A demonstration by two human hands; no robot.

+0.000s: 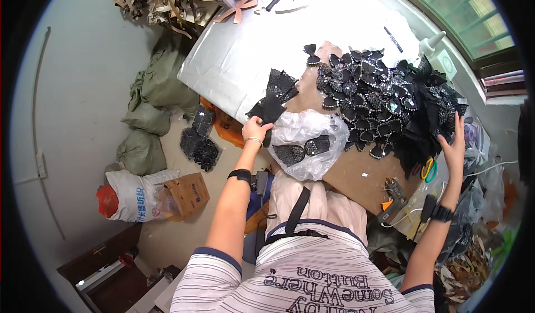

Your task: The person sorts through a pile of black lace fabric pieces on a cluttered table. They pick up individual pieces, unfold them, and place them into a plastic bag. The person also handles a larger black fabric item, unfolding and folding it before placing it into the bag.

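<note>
My left hand is closed on the edge of a black bow at the table's near left edge. Just beyond it lies another black sparkly bow. Beside that hand, a clear plastic bag hangs over the near edge, with a black sequined bow on or in it. My right hand has its fingers stretched out against the right side of a big heap of black bows with shiny stone trim. Loose black fabric lies nearest to its palm.
A glue gun and scissors lie at the near right of the table. A pen and a white bottle are farther back. Ribbon scraps pile up at the far left. Green sacks and a cardboard box stand on the floor.
</note>
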